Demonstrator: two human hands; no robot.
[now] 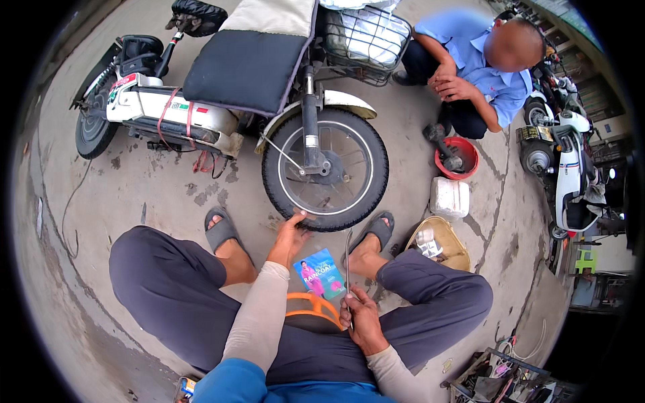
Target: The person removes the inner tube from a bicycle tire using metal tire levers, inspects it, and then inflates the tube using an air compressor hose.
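With the tyre (pixel 381 168) still on the wheel (pixel 327 168), a loosely open left hand (pixel 289 240) meets its lower edge, the right hand (pixel 363 317) gripping a metal rod (pixel 347 262).

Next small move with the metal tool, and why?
Probably bring the slim metal tool the short way to the front tyre. The right hand holds it near its lower end, its upper tip close to the tyre's lower edge in this view, while the left hand touches that edge and could steady the wheel.
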